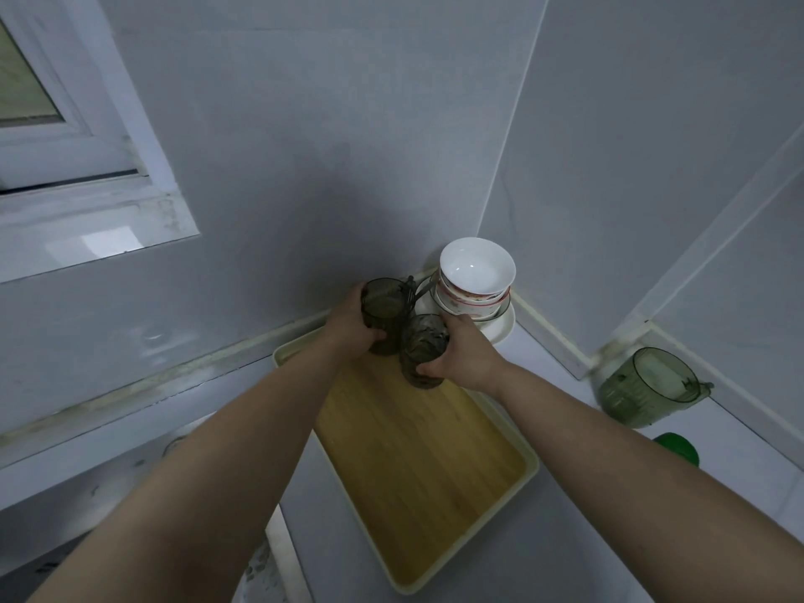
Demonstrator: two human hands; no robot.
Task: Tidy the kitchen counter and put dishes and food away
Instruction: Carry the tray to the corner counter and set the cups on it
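1. The left hand [348, 326] holds a dark green glass tumbler [385, 313]; its fingers are curled round the side and the thumb lies on the near side
2. The right hand [465, 354] holds a second glass tumbler [424, 348] of the same dark colour, with the thumb low on its near side
3. Both tumblers are upright and just beside each other, between the two hands; the second one is nearer to the person and more to the right
4. They are over the far end of a cream tray [533, 465] with a wooden bottom; if they stand on it or are lifted a little, I cannot tell
5. A stack of white bowls [476, 272] sits on white plates [500, 330] in the wall corner, just beside the tumblers on the right, close to the right hand's fingertips
6. A green plastic jug [644, 387] stands on the counter by the right wall, well apart from both hands
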